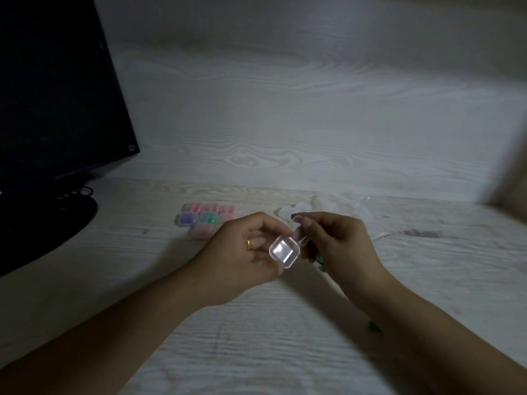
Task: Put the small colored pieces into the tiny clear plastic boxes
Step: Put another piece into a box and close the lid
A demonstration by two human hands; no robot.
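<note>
A pale wood-grain counter (285,323) fills the lower half of the frame, with a wall of the same pale grain behind it. A dark monitor (54,89) stands at the upper left, its base and cables on the counter below it. At the centre of the frame the left hand (245,258), a gold ring (249,244) on one finger, holds a tiny clear box (284,251) between curled fingers. The right hand (336,243) pinches the box's open lid (298,223), which stands up from the box's far edge. Green pieces (320,260) show just below the right hand. Behind the left hand lies a cluster of filled boxes (205,219) holding pink, purple and green pieces. Empty clear boxes (296,209) lie behind the right hand. Another green piece (373,326) lies beside the right forearm.
</note>
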